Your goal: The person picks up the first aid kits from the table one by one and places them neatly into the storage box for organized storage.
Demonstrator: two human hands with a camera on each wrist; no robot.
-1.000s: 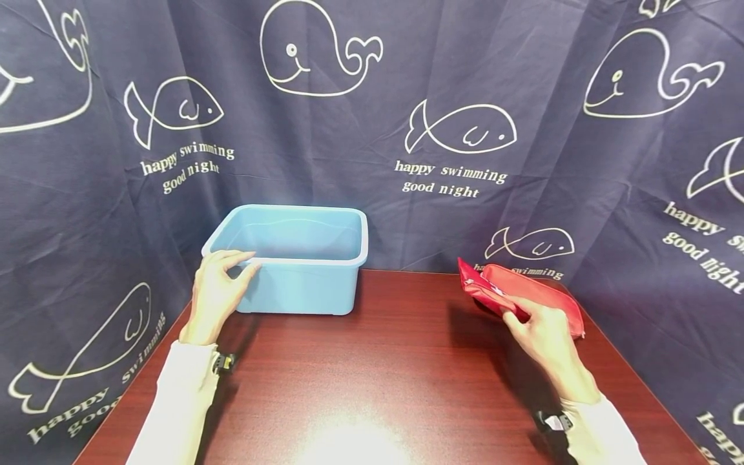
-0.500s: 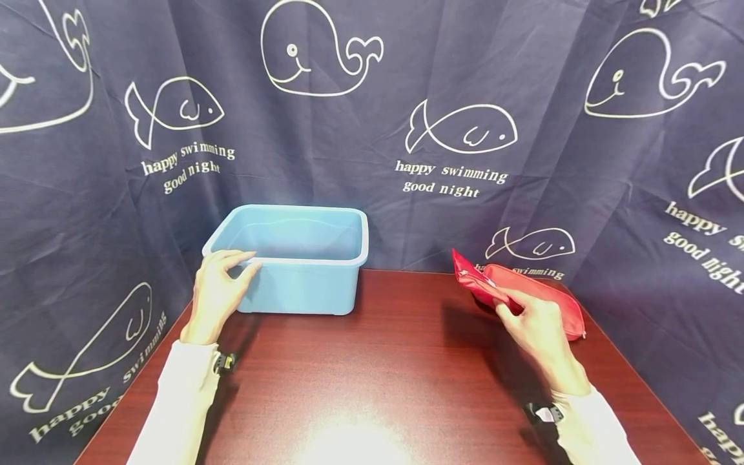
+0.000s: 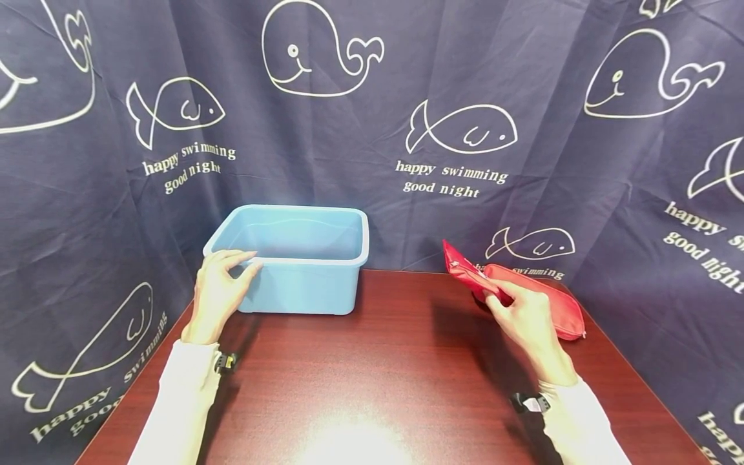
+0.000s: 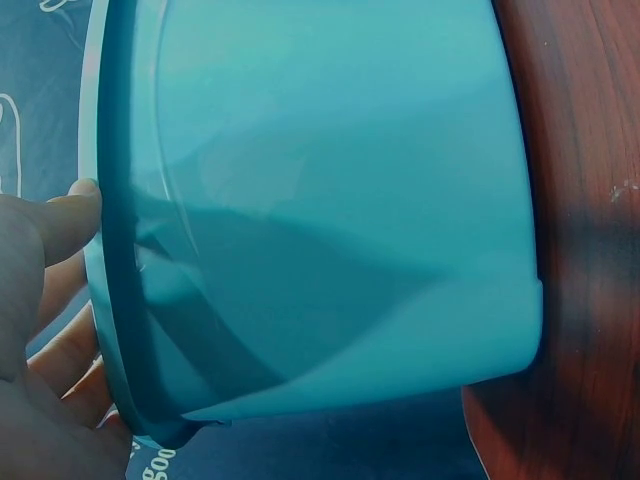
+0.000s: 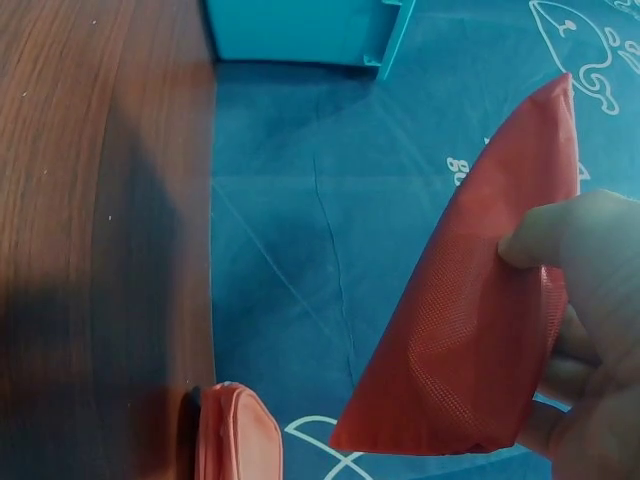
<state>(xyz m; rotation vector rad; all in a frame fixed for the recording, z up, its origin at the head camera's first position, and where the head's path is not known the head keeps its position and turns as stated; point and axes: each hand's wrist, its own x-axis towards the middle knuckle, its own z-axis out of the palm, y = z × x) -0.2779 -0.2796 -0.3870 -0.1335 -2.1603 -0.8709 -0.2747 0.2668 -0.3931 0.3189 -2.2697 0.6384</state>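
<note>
My left hand point(image 3: 219, 290) is at the near left corner of a light blue plastic bin point(image 3: 299, 287). In the left wrist view its thumb lies at the bin's rim point(image 4: 108, 150), while the other fingers pass behind that rim and are partly hidden. My right hand point(image 3: 526, 320) pinches a red zippered pouch point(image 3: 467, 270) by its edge, thumb on one face. The pouch point(image 5: 460, 340) is held up on a slant above the table, one corner pointing up. Behind the right hand, a second, lighter red zippered pouch point(image 3: 566, 313) rests on the table.
The brown wooden table point(image 3: 372, 361) ends at a dark blue curtain point(image 3: 395, 226) printed with whales and fish, which hangs at the back and both sides. The bin stands at the back left, the second pouch near the right edge.
My right hand has moved left and slightly up with the red pouch, uncovering more of the pouch on the table. The left hand and the bin have stayed in place.
</note>
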